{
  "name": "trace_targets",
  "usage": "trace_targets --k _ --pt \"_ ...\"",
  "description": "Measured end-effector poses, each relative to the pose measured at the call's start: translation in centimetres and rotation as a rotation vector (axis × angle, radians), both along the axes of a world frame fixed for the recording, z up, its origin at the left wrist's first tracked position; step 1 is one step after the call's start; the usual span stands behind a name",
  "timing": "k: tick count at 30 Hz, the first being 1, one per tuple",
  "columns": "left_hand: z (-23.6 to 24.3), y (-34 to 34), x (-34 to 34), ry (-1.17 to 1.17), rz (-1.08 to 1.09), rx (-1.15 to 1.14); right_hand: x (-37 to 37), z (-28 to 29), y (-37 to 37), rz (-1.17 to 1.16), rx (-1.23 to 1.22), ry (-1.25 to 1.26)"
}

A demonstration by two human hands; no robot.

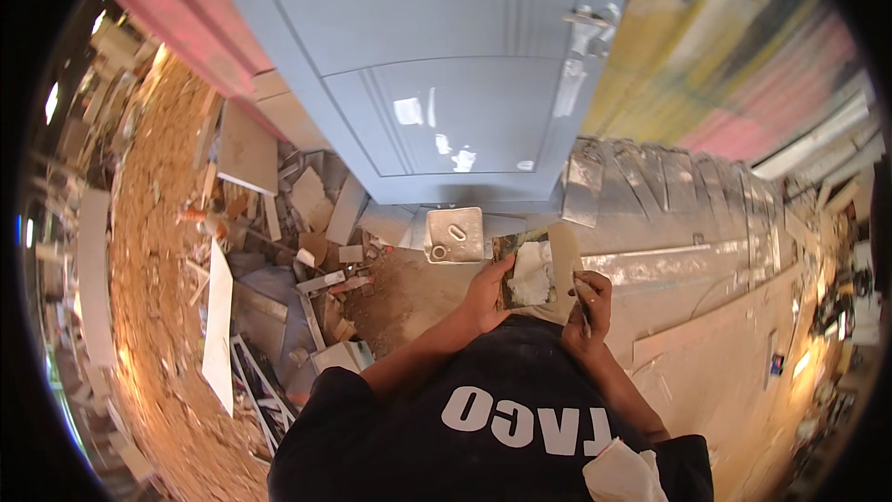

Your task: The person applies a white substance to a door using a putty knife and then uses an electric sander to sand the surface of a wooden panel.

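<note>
My left hand holds a small board by its left side, with a mound of white paste on it. My right hand is closed on a putty knife at the board's right side, by a beige smeared area. Beyond my hands a pale blue panelled door stands upright, with white patches on its lower panel and along its right edge near the handle. A square metal can with a top handle sits on the ground before the door.
Scrap boards and debris lie at the left beside a long white strip. Flat panels cover the ground at the right. Painted walls flank the door. Sawdust and wood pieces spread along the far left.
</note>
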State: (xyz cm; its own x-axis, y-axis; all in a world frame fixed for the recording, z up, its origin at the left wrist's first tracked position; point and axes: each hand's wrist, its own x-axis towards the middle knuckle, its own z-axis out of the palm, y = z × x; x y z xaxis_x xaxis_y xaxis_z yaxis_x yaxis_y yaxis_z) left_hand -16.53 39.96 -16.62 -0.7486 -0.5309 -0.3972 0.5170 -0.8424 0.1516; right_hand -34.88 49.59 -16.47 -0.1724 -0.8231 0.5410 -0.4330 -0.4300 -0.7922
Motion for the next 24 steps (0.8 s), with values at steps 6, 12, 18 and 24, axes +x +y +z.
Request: trace_targets --k 6,12,18,24 --pt "-0.9 1.4 -4.1 -0.099 -0.157 -0.084 -0.9 0.4 1.8 -0.076 0.009 0.12" --pt "2.4 0.7 -8.3 -0.4 -0.354 -0.254 -5.1 -1.8 3.8 -0.291 0.128 0.143" --pt "0.6 0.6 -14.6 -0.072 -0.303 -0.287 -9.6 -2.4 5.9 -0.386 0.169 -0.133" --pt "-1.2 2.9 -23.1 -0.048 -0.352 -0.218 -16.9 -0.6 7.9 -0.45 -0.127 -0.103"
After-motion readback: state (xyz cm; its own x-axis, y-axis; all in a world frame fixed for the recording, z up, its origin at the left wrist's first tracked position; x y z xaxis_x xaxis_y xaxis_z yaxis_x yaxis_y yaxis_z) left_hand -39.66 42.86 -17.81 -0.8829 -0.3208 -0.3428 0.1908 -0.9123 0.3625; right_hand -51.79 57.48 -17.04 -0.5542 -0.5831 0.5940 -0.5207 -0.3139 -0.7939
